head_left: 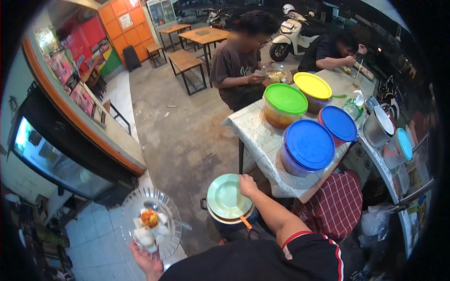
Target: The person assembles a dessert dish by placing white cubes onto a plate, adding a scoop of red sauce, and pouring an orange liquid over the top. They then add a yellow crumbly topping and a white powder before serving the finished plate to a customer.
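Observation:
My left hand (147, 260) supports a clear, fluted plate (127, 216) from below at its near edge. White chunks of food (146, 235) lie on the plate, topped with an orange-red sauce or relish (149, 218). A utensil handle sticks out over its right rim. My right hand (247, 185) grips the right edge of a pale green plate (222, 195), fingers partly hidden. That plate covers most of the mouth of a dark pot (228, 226); whether it rests on the rim or is lifted, I cannot tell. An orange-handled utensil (245, 221) leans out over the pot's near side.
Right of the pot, a cloth-covered table (262, 154) holds several tubs with green, yellow and blue lids (309, 144). Two people eat at its far side. A red checked cloth (333, 206) bulges beside it. A lit glass cabinet (56, 152) stands left; wooden benches (186, 63) are farther back.

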